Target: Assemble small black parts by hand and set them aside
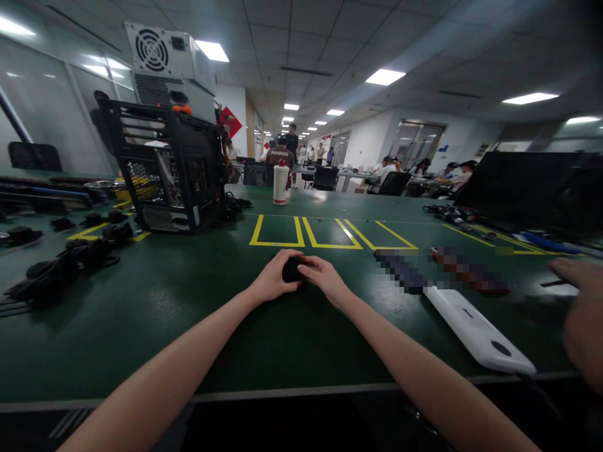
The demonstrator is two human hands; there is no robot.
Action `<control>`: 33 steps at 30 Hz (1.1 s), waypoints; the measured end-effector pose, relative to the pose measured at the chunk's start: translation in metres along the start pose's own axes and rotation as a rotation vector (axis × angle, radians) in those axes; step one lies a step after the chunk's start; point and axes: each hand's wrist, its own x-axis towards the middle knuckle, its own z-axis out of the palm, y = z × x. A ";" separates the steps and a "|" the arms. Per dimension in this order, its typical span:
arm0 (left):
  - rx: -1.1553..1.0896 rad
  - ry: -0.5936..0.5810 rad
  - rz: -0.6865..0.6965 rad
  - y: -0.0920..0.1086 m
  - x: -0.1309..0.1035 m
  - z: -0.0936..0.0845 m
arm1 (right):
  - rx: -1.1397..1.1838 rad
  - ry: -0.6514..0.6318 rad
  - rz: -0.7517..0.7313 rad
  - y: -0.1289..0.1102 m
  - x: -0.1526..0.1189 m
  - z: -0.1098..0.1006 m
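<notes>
Above the green tabletop, near the middle of the view, my left hand (277,276) curves round a small dark black object (291,270), its thumb below and fingers over the top. My right hand (325,279) meets it from the other side, with bent fingertips pressed on the object's right edge. Most of the object is covered by the fingers, so its kind cannot be made out. Just beyond both hands, yellow tape (277,243) marks out boxes on the green table (264,351).
An open black computer case (183,169) with power supply units (164,56) stands left, beside bundled black cables (61,263). A white bottle (279,185) is behind. To the right lie a long white device (478,326), two blurred-out items, a dark monitor (527,194) and another person's hand (584,307).
</notes>
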 end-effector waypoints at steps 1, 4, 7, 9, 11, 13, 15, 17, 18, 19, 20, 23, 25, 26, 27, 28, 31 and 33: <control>0.005 0.001 -0.009 0.000 0.000 0.000 | 0.002 -0.016 -0.002 -0.001 -0.001 -0.001; 0.015 0.009 -0.023 0.001 0.001 0.001 | 0.023 -0.044 -0.021 -0.004 -0.003 -0.001; 0.016 0.007 -0.035 0.001 0.001 0.001 | 0.024 -0.041 -0.036 -0.005 -0.004 0.000; 0.017 0.009 -0.044 0.001 0.002 0.002 | 0.000 -0.018 -0.043 -0.003 -0.003 0.000; 0.021 0.013 -0.045 0.001 0.002 0.003 | -0.020 0.014 -0.050 -0.001 0.000 0.000; 0.026 0.021 -0.040 0.001 0.003 0.003 | -0.021 0.039 -0.039 0.002 0.003 -0.001; 0.030 0.024 -0.035 0.001 0.003 0.004 | -0.015 0.034 -0.008 0.002 0.004 -0.001; 0.035 0.025 -0.035 0.001 0.003 0.004 | -0.001 0.010 0.016 0.000 0.003 -0.001; 0.037 0.026 -0.037 0.001 0.003 0.004 | 0.010 -0.007 0.018 -0.002 0.002 -0.001; 0.039 0.029 -0.039 0.002 0.003 0.004 | 0.025 -0.022 0.011 -0.003 0.000 0.000; 0.042 0.034 -0.041 0.001 0.003 0.004 | 0.040 -0.034 -0.003 -0.005 -0.001 0.000; 0.049 0.051 -0.042 0.000 0.003 0.004 | 0.058 -0.041 -0.036 -0.005 -0.003 0.001; 0.055 0.055 -0.039 -0.001 0.003 0.004 | 0.044 -0.019 -0.037 -0.004 -0.002 0.002; 0.055 0.053 -0.039 -0.001 0.003 0.004 | 0.037 -0.005 -0.035 -0.003 -0.002 0.002; 0.053 0.050 -0.039 -0.002 0.003 0.004 | 0.033 0.007 -0.032 -0.002 -0.001 0.002; 0.049 0.047 -0.040 -0.002 0.002 0.004 | 0.034 0.013 -0.030 -0.001 0.000 0.002; 0.042 0.042 -0.039 -0.003 0.001 0.004 | 0.041 -0.006 -0.006 -0.001 0.001 0.002; 0.047 0.046 -0.036 -0.003 0.001 0.004 | 0.039 -0.028 0.008 -0.003 -0.001 0.001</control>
